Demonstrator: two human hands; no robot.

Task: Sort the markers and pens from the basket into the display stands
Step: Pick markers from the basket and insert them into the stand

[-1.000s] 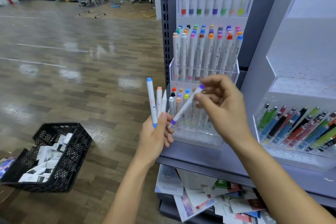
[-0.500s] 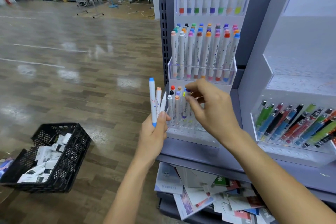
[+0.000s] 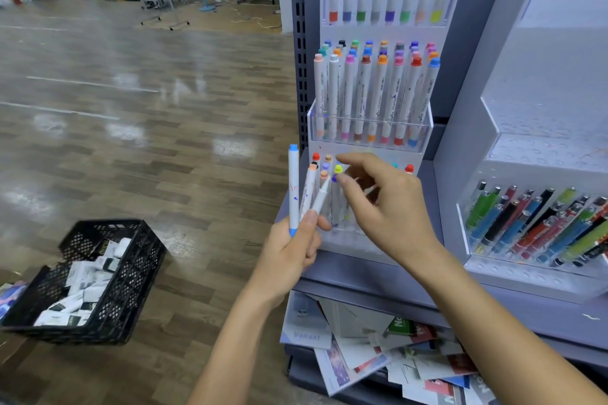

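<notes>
At the lower left of the frame a black lattice basket (image 3: 131, 276) is seen on the wooden floor, and white packets (image 3: 82, 283) are heaped in it. Right of centre a clear tiered marker stand (image 3: 378, 149) is set on a grey shelf (image 3: 362, 276). Its top tier is filled with a row of white markers whose coloured ends point down. Its middle tier is packed with upright white markers capped in many colours. Its lowest tier, at mid frame, is only partly filled, and red, yellow-green and purple caps can be seen there. At the right edge a white pen stand (image 3: 543, 76) is placed, and pens (image 3: 533, 223) in green, blue, red and black are laid slanting in its clear tray. Loose booklets (image 3: 362, 355) are piled under the shelf, at the bottom.

Three markers are gripped upright in the left hand (image 3: 289, 256), just left of the lowest tier: a blue-capped marker (image 3: 293, 187), a peach-capped marker (image 3: 309, 189) and a third marker (image 3: 320, 197) whose cap colour cannot be told. Each is seen as a slim white barrel with small print. The right hand (image 3: 388, 207) is held over the lowest tier with fingers loosely spread and nothing gripped. Its thumb tip is placed just beside the purple-capped marker (image 3: 334, 178) standing in that tier, and contact cannot be told.
</notes>
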